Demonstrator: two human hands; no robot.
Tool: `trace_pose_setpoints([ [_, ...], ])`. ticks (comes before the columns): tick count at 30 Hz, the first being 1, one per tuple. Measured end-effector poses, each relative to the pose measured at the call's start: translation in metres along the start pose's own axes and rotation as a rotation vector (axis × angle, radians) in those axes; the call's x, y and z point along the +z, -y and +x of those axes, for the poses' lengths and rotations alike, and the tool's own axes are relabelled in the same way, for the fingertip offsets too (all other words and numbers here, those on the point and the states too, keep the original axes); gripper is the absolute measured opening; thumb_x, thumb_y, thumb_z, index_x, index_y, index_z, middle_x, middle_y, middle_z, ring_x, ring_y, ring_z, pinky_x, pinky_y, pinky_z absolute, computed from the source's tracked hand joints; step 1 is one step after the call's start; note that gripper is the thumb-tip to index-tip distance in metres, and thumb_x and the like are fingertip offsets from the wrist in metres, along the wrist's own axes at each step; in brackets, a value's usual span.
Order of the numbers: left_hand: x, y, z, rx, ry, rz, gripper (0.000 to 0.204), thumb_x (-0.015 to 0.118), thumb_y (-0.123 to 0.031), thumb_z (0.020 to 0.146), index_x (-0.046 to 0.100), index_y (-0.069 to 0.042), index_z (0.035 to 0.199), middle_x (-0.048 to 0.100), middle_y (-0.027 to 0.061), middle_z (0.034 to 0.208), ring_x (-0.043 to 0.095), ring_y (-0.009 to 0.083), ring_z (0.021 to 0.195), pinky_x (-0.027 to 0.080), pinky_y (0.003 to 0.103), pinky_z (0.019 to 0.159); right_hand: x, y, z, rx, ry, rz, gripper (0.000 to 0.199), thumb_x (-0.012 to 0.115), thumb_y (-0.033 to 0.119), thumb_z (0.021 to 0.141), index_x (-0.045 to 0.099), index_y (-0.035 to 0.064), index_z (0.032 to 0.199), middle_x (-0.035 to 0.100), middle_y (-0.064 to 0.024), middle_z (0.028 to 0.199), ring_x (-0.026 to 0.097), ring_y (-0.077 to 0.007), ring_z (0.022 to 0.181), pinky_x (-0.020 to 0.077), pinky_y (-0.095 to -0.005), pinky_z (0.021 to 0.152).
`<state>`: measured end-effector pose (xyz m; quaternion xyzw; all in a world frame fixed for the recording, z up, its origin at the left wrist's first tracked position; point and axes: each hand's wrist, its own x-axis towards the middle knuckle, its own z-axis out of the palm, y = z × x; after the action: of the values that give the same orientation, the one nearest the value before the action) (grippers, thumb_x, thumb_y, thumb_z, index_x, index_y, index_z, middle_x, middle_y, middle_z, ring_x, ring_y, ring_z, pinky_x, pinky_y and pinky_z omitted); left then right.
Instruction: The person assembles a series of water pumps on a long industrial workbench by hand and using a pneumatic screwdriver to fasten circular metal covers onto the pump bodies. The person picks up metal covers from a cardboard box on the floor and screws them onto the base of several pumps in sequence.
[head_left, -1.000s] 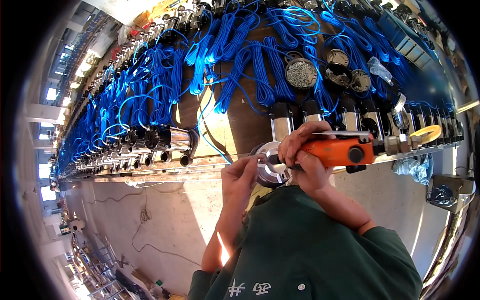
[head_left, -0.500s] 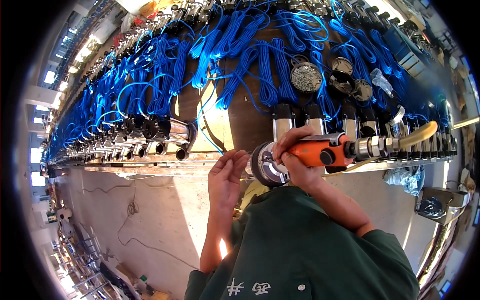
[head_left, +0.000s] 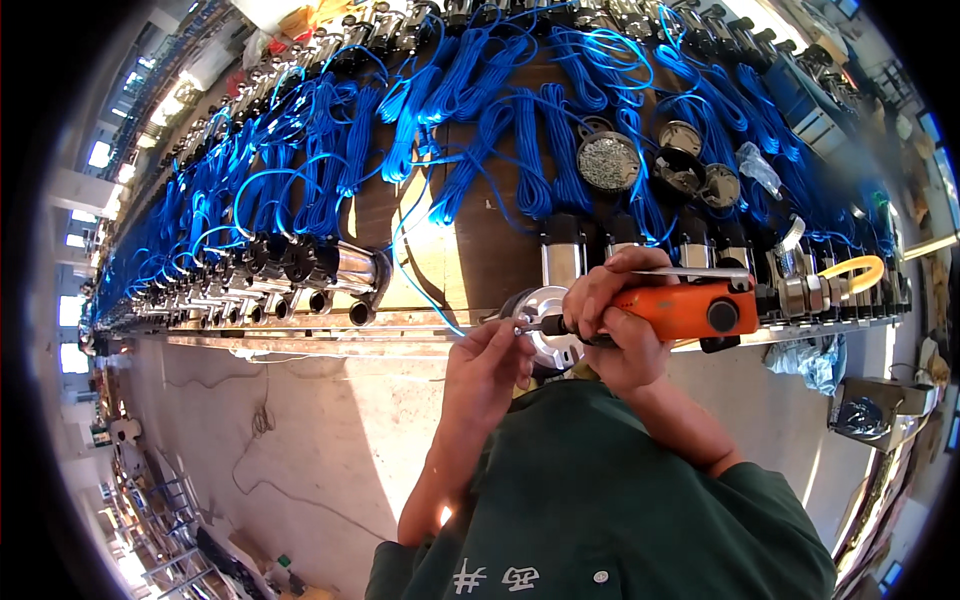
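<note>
An orange air screwdriver (head_left: 685, 310) lies level in my right hand (head_left: 622, 325), whose fingers wrap round its front end. A yellow hose (head_left: 858, 275) joins its rear metal fitting. The driver's thin bit (head_left: 545, 326) points left, toward my left hand (head_left: 485, 368). There, thumb and fingertips pinch a small shiny piece at the bit's tip that looks like a screw (head_left: 521, 328). Beneath the bit, a pump (head_left: 550, 356) shows its round metal end against my front; the hands partly hide it. A blue cable (head_left: 425, 293) runs down from the bench to near my left hand.
Bundles of blue cable (head_left: 532, 165) cover the bench behind the hands. Metal pumps line its near edge, one pump (head_left: 345, 272) to the left and others to the right. A round tin of small metal parts (head_left: 608, 163) and several more tins stand beyond. Another cable (head_left: 290, 492) trails across the floor.
The driver has swung back to the right, uncovering its bit and the pump's round end. My left hand has moved right and its fingertips now meet the bit's tip.
</note>
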<state>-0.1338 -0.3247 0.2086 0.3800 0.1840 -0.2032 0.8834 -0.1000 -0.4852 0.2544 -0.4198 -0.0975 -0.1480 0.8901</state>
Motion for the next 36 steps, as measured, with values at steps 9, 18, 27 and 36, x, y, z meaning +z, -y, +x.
trace_pose_setpoints([
  [9, 0.018, 0.009, 0.005, -0.010, -0.046, 0.019, 0.018, 0.054, -0.018, 0.097, 0.062, -0.002, 0.102, 0.064, 0.0077, 0.077, 0.057, 0.0124, 0.056, 0.044, 0.021, 0.047, -0.012, 0.005, -0.002, -0.028, -0.021, 0.071, 0.039, 0.046, 0.001, 0.074, 0.042, 0.0013, 0.112, 0.052, -0.0081, 0.068, 0.048, -0.0148, 0.053, 0.0444, -0.0327, 0.056],
  [18, 0.020, 0.005, -0.003, -0.131, 0.115, 0.589, 0.021, 0.056, -0.014, 0.094, 0.064, -0.002, 0.110, 0.056, 0.0024, 0.057, 0.049, 0.0090, 0.046, 0.036, 0.020, 0.042, -0.045, 0.018, -0.023, 0.065, 0.011, 0.142, 0.048, 0.038, -0.017, 0.064, 0.042, 0.0033, 0.108, 0.055, -0.0124, 0.070, 0.050, -0.0189, 0.057, 0.0451, -0.0350, 0.059],
  [27, 0.020, 0.015, -0.010, 0.109, 0.164, 1.202, 0.055, 0.069, -0.001, 0.080, 0.054, -0.010, 0.132, 0.051, -0.0005, 0.053, 0.045, 0.0037, 0.049, 0.037, 0.021, 0.050, -0.064, 0.005, -0.041, 0.153, -0.009, -0.017, 0.037, 0.043, -0.015, 0.069, 0.045, 0.0015, 0.102, 0.056, -0.0107, 0.068, 0.055, -0.0176, 0.061, 0.0469, -0.0296, 0.058],
  [36, 0.011, 0.027, -0.008, 0.180, 0.086, 1.319, 0.069, 0.076, -0.009, 0.073, 0.048, -0.017, 0.137, 0.060, 0.0103, 0.057, 0.057, 0.0230, 0.048, 0.047, 0.030, 0.055, -0.065, 0.003, -0.044, 0.134, 0.214, -0.333, 0.028, 0.051, -0.012, 0.073, 0.047, 0.0014, 0.098, 0.055, -0.0107, 0.071, 0.058, -0.0191, 0.065, 0.0490, -0.0301, 0.059],
])
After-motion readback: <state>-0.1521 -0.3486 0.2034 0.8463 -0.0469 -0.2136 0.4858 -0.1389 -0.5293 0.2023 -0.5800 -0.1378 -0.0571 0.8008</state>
